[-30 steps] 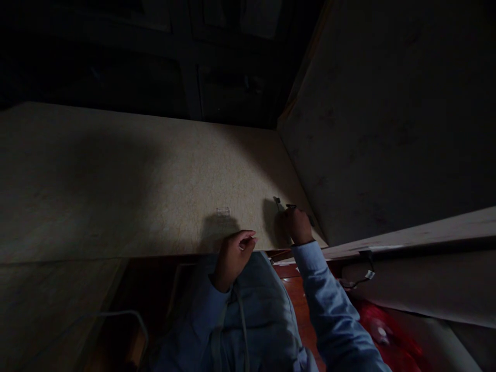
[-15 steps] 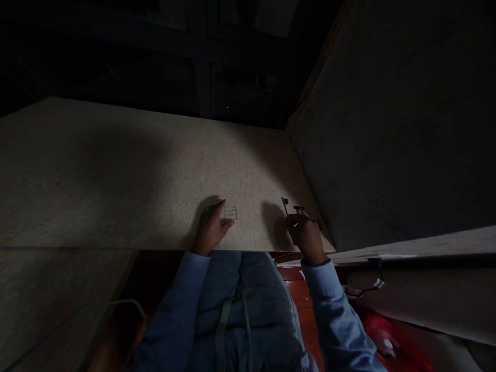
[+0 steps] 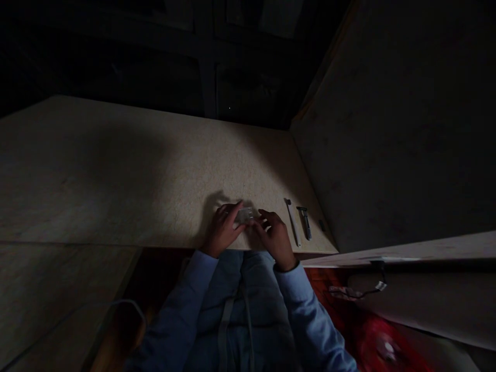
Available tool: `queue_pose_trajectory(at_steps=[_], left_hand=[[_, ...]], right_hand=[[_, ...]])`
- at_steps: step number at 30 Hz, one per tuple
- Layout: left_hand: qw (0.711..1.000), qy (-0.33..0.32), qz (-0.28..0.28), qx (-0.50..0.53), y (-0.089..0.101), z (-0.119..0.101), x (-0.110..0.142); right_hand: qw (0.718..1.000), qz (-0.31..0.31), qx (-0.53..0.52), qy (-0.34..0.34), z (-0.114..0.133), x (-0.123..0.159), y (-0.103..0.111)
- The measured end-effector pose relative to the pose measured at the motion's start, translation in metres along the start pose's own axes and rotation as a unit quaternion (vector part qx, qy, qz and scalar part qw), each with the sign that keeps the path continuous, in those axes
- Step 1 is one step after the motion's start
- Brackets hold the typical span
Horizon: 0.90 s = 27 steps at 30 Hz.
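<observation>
My left hand (image 3: pixel 223 230) grips a small clear plastic case (image 3: pixel 244 214) between thumb and fingers, close above the table's near edge. Ridges or slots show faintly on the case; its contents are too dim to make out. At the case's right end is my right hand (image 3: pixel 273 236), fingers curled but apart, the thumb tip close to the case or touching it. Nothing is visible in its grasp. To the right of that hand, a toothbrush (image 3: pixel 293 222) with a pale handle and a dark-handled razor (image 3: pixel 306 223) lie side by side on the table.
The pale, marbled table (image 3: pixel 163 170) spreads away to the left and back. Along its right side rises a dark panel (image 3: pixel 403 134). A small dark object (image 3: pixel 321 225) lies beside the razor near that panel. A cable (image 3: pixel 382 274) hangs below on the right, above a red bag (image 3: pixel 383 341).
My right hand has moved left from the toothbrush and razor to the case, leaving both lying in plain view. My left hand has closed on the case and shifted slightly right.
</observation>
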<state>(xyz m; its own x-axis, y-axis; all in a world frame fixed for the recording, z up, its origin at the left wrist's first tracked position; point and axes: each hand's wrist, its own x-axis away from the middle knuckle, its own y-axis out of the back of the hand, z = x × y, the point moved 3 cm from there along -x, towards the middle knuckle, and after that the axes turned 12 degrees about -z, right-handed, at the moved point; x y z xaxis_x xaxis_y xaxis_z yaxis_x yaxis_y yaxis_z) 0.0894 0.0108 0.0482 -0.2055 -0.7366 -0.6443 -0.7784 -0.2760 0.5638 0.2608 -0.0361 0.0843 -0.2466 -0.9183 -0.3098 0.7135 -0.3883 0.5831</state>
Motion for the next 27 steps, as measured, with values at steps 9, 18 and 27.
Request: queue_pose_trajectory(at_steps=[9, 18, 27], left_hand=[[1.0, -0.024, 0.007, 0.007, -0.011, -0.036, -0.003], [0.999, 0.042, 0.002, 0.023, -0.019, -0.01, 0.012], [0.998, 0.056, -0.002, 0.008, -0.028, -0.001, 0.015]], right_hand=[[0.99, -0.027, 0.142, -0.008, 0.015, 0.001, -0.002], [0.976, -0.083, 0.197, -0.036, -0.051, -0.02, 0.079], [0.92, 0.022, 0.385, -0.067, -0.113, -0.06, 0.127]])
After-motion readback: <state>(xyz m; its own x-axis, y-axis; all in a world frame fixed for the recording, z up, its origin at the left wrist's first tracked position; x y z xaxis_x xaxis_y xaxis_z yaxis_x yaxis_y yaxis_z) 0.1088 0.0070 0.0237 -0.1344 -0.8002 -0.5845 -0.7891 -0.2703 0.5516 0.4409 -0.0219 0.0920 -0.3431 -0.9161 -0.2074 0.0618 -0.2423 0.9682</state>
